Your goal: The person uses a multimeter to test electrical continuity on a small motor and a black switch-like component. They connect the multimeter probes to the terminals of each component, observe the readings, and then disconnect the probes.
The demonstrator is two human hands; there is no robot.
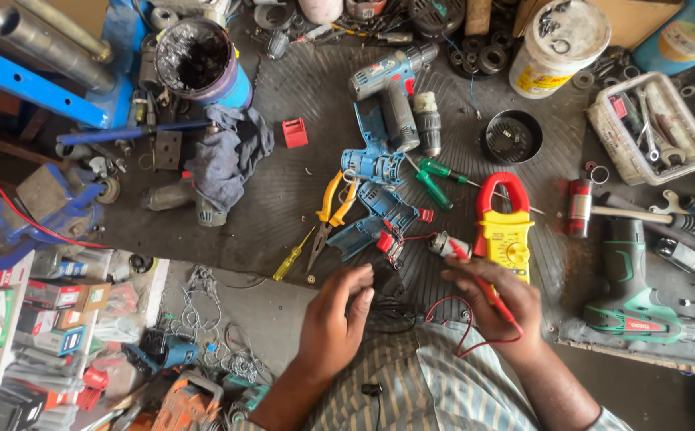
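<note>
At the far left we see a shelf of small boxes (pixel 12 315) in red, green and blue, stacked on edge. Above it, a dark round can (pixel 196 60) stands open, its inside black and seemingly coated with grime; what it holds we cannot tell. A grey-blue rag (pixel 231 152) lies just beside it on the dark rubber mat (pixel 283 191).

Moving right, yellow-handled pliers (pixel 331 211) lie near the opened blue drill housing (pixel 375 199), whose halves are spread apart. Our left hand (pixel 335 319) rests at the near edge of the mat, fingers curled loosely over a dark part beneath them; we cannot tell whether they grip it.

Our right hand (pixel 495 303) pinches a red test probe (pixel 475 275), its tip pointing toward the small motor part (pixel 443 243) just beside the housing. A red lead (pixel 459 327) loops below. The yellow clamp meter (pixel 505 231) lies touching the right hand's far side.

Further right, a small black bowl (pixel 512 136) holds a ribbed dark piece. A white bucket (pixel 559 44) carries metal rings on its lid. A white plastic basket (pixel 603 128) holds spanners and small tools. A green drill (pixel 635 303) lies at the right edge.
</note>
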